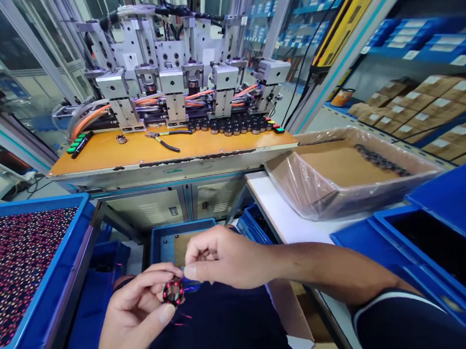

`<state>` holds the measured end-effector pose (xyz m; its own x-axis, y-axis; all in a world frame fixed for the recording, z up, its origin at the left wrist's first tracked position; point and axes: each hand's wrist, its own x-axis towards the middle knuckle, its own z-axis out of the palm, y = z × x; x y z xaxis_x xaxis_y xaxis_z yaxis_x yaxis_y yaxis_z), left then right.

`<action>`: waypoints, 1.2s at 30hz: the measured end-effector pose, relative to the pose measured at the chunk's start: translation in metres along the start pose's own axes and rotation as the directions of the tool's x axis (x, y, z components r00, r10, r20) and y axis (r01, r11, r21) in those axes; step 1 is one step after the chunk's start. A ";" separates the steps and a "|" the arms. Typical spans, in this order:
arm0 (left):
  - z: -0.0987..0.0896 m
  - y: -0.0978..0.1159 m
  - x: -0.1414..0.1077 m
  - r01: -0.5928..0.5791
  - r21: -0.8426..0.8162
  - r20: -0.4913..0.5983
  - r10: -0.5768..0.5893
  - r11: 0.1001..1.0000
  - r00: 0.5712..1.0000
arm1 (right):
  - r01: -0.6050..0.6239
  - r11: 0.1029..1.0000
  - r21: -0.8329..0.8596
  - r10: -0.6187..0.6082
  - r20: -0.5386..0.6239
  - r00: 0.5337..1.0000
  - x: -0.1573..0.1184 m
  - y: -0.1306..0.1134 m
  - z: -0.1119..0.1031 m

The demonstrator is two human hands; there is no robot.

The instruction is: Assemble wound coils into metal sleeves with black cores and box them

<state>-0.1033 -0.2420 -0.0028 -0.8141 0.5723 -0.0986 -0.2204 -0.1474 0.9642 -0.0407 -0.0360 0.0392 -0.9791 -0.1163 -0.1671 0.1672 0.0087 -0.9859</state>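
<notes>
While the left hand (135, 314) holds a red-wound ring (179, 294), the right hand (226, 257) pinches beside it

Held between the left thumb and bent fingers, the ring sits above the dark-clothed lap (227, 324), its open face showing. Right thumb and forefinger press together just off its upper edge; whether they grip a wire end, I cannot tell. Loose red wires (186, 316) trail under it. It looks small, stiff and fairly light, with windings probably easy to nick, so the outer rim seems the safest hold. On the orange worktop (143, 153), pliers (168, 144) lie mid-length; dark round parts (233, 125) line the back edge towards the right corner.
</notes>
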 end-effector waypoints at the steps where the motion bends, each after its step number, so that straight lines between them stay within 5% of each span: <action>1: -0.003 0.000 0.001 0.003 0.009 0.025 -0.003 1.000 1.000 | -0.004 0.999 -0.035 0.004 0.007 1.000 0.000 0.000 -0.004; 6: -0.012 0.003 0.003 0.019 0.061 0.172 -0.029 0.998 0.985 | 0.053 0.985 -0.163 -0.041 0.074 0.996 0.008 -0.009 -0.019; 12: 0.007 0.007 -0.007 0.187 0.020 -0.025 -0.186 0.982 0.982 | 0.284 0.940 -0.189 -0.221 0.299 0.929 0.030 -0.011 -0.005; 20: 0.005 0.007 -0.008 0.072 -0.041 -0.122 -0.077 0.997 0.990 | 0.088 0.995 -0.056 -0.090 -0.034 0.995 0.005 -0.010 0.007; 24: -0.010 0.000 -0.001 -0.028 0.056 0.056 0.025 0.998 0.998 | -0.053 0.998 0.033 0.054 -0.020 0.998 -0.003 -0.019 0.009; 27: -0.020 -0.005 0.004 -0.088 0.130 0.193 0.062 0.988 0.979 | -0.102 0.993 -0.054 0.102 0.002 0.995 -0.003 -0.024 0.009; 31: -0.018 -0.004 0.002 -0.064 0.110 0.179 0.043 0.992 0.983 | -0.071 0.971 -0.228 0.077 0.017 0.997 -0.001 -0.027 0.009; 36: -0.010 -0.002 -0.002 0.030 -0.028 0.083 -0.028 0.999 0.996 | 0.044 0.967 -0.252 -0.031 0.054 0.998 -0.003 -0.022 0.009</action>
<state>-0.1063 -0.2512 -0.0065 -0.7605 0.6408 -0.1045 -0.2598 -0.1529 0.9535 -0.0404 -0.0450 0.0613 -0.9762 -0.1696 -0.1353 0.0895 0.2532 -0.9633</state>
